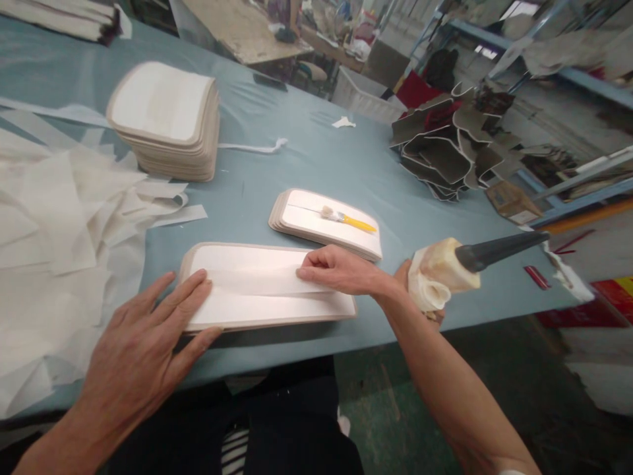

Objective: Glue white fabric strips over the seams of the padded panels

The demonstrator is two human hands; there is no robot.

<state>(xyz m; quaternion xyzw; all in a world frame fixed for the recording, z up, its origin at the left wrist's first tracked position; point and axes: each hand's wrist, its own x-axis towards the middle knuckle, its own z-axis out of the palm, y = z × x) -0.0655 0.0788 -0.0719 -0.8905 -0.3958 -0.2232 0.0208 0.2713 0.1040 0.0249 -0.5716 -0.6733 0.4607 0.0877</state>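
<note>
A long white panel with rounded corners and a beige border (267, 314) lies on top of similar pieces at the table's near edge. Along its middle runs a white strip (252, 280). My left hand (148, 330) rests over the panel's left end, fingers spread, fingertips touching the strip's end. My right hand (336, 267) pinches the strip near its right end between thumb and fingers. Just behind is a smaller stack of panels (306, 218) with a yellow-handled brush (349, 220) lying on top.
A tall stack of panels (165, 119) stands at the back left, beside a heap of white strips (54, 211). To the right are a glue-stained container with a black handle (445, 264) and bundled dark curved pieces (445, 148). The blue-green table (316, 158) ends close to my body.
</note>
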